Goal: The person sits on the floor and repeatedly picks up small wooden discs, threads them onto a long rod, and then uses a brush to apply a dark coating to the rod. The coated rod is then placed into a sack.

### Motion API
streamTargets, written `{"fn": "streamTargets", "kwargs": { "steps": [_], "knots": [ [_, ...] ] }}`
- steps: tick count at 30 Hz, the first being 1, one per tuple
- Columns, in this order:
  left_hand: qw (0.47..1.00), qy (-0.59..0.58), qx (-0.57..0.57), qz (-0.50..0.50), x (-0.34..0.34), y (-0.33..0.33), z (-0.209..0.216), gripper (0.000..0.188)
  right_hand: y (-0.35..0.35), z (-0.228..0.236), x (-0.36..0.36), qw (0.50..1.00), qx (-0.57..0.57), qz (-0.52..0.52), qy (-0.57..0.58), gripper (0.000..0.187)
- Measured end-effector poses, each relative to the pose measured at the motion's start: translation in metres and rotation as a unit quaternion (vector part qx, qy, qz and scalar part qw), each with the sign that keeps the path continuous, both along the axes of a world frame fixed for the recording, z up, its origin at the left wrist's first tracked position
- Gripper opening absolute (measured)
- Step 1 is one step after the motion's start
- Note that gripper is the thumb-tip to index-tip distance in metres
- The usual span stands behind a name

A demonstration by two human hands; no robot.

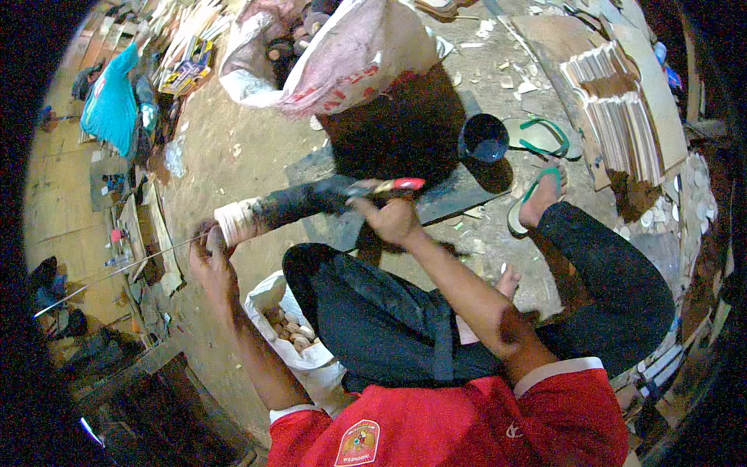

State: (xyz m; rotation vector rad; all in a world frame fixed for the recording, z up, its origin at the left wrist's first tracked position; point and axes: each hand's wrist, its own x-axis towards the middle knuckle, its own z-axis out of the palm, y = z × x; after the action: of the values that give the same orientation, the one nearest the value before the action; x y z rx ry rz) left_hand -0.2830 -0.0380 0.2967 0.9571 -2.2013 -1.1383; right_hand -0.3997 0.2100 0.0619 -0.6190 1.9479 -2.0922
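Observation:
A long, dark cylinder (299, 204) with a pale, ringed end piece (236, 221) slants across in front of my knee. From its pale end a thin rod (124, 268) runs out to the lower left. My left hand (213, 263) is closed around the rod right beside the pale end. Over the cylinder's other end, my right hand (393, 220) is closed on a tool with a red end (406, 184). Some blur and the fingers hide the tool's working part, so its kind cannot be made out.
A large whitish sack (366, 58) of dark pieces stands ahead. A small white sack (261, 300) holding rounded brown pieces sits by my left leg. A dark bucket (484, 138), a green-strapped sandal (545, 136), stacked wooden strips (622, 128) and a teal bag (111, 101) lie around.

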Motion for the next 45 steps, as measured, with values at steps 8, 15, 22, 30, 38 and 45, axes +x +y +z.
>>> {"fn": "streamTargets", "kwargs": {
  "steps": [8, 15, 22, 30, 38, 45],
  "knots": [
    [0.992, -0.034, -0.109, -0.059, -0.009, -0.001, 0.007, 0.025, 0.005, 0.066, -0.020, 0.974, 0.142, -0.114, -0.137, 0.021],
    [0.994, -0.050, -0.087, -0.044, -0.021, -0.003, 0.016, 0.020, -0.014, 0.042, -0.006, 0.991, 0.003, -0.065, -0.116, 0.023],
    [0.977, -0.010, -0.209, -0.034, -0.017, 0.011, 0.017, 0.016, 0.021, 0.031, -0.023, 0.960, 0.216, -0.115, -0.140, 0.031],
    [0.995, -0.040, -0.092, -0.010, -0.022, 0.019, 0.023, 0.024, 0.007, 0.044, -0.020, 0.988, 0.027, -0.127, -0.079, 0.027],
    [0.982, -0.011, -0.181, -0.055, -0.023, 0.013, 0.015, 0.021, -0.014, 0.050, 0.009, 0.976, 0.133, -0.106, -0.136, 0.028],
    [0.994, 0.001, -0.111, -0.026, -0.017, 0.007, 0.005, 0.017, 0.019, 0.052, -0.023, 0.962, 0.137, -0.119, -0.203, 0.026]
  ]
}}
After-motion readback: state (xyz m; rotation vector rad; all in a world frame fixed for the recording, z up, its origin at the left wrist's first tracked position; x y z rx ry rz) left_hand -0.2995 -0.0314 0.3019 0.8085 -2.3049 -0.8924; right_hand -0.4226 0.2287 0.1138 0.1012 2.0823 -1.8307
